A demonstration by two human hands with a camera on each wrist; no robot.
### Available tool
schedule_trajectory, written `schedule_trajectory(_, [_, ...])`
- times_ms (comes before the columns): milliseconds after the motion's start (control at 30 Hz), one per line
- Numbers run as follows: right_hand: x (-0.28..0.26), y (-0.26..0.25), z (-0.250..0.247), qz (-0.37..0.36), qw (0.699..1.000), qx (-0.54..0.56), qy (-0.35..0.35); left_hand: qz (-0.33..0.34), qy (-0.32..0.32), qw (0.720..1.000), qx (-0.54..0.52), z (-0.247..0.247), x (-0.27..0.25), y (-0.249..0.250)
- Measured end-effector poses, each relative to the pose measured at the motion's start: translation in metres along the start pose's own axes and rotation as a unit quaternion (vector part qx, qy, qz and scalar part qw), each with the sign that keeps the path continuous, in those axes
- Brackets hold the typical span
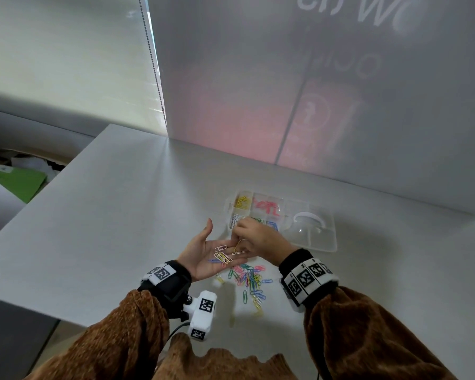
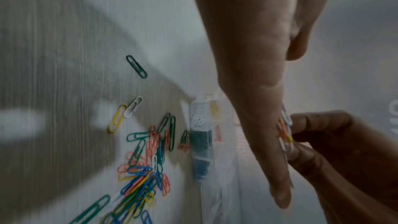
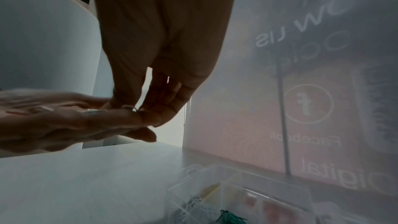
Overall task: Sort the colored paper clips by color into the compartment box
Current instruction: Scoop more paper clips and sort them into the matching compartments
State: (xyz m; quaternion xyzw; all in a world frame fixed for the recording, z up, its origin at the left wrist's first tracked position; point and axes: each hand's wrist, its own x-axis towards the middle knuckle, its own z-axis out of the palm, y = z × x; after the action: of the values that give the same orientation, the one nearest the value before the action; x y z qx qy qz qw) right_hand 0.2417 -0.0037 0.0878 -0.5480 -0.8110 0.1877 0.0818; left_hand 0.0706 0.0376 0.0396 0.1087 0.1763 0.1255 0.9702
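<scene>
The left hand (image 1: pixel 203 252) lies open, palm up, with about six paper clips (image 1: pixel 223 255) resting on it; the right hand (image 1: pixel 254 238) pinches a yellow clip (image 1: pixel 238 246) at the left fingertips. Just beyond both hands stands the one clear compartment box (image 1: pixel 258 208), holding yellow, red, white, green and blue clips; a loose pile (image 1: pixel 248 279) too tangled to count lies on the surface (image 1: pixel 121 215) beneath the hands.

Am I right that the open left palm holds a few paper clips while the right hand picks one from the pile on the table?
Not quite. The right hand pinches a yellow paper clip off the open left hand itself, not from the mixed-colour pile of paper clips on the white table. The head view shows it.
</scene>
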Motion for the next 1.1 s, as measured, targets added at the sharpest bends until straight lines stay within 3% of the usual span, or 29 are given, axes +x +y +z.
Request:
schedule_trajectory(67, [0.0,-0.002,-0.002,-0.015,1.0,0.001,0.007,-0.004,0.001,1.0,0.009,0.0,0.0,-0.001])
schedule_trajectory(133, [-0.001,-0.004,-0.001,-0.005,0.995,0.081,0.055,0.004,0.016,1.0,0.023,0.002,0.0,-0.001])
schedule_trajectory(233, [-0.002,-0.005,0.003,0.077,0.939,0.298,0.152,0.034,0.03,0.996,0.072,0.005,0.002,-0.001])
schedule_trajectory(300, [-0.005,-0.006,0.005,0.13,0.904,0.376,0.16,0.037,0.018,0.995,0.086,0.006,0.002,-0.001])
schedule_trajectory(367, [-0.009,-0.012,0.005,0.154,0.888,0.413,0.129,0.043,0.017,0.996,0.074,0.005,0.002,-0.001])
schedule_trajectory(433, [-0.013,-0.019,0.003,0.159,0.89,0.415,0.101,0.048,0.008,0.997,0.056,0.001,0.004,-0.001])
schedule_trajectory(567, [-0.017,-0.022,0.009,0.14,0.942,0.287,0.103,0.041,-0.094,0.994,0.043,0.0,0.005,-0.003])
schedule_trajectory(700, [-0.014,-0.028,0.018,0.129,0.962,0.22,0.098,0.038,-0.011,0.997,0.067,0.003,0.006,0.0])
schedule_trajectory(833, [-0.007,-0.028,0.028,0.147,0.967,0.183,0.1,0.033,0.02,0.999,0.034,0.001,0.008,-0.001])
schedule_trajectory(967, [-0.006,-0.025,0.027,0.162,0.944,0.265,0.112,0.037,0.023,0.999,-0.004,-0.001,0.008,-0.003])
schedule_trajectory(1100, [-0.011,-0.022,0.023,0.195,0.864,0.439,0.152,0.021,0.038,0.999,0.004,-0.008,0.01,-0.002])
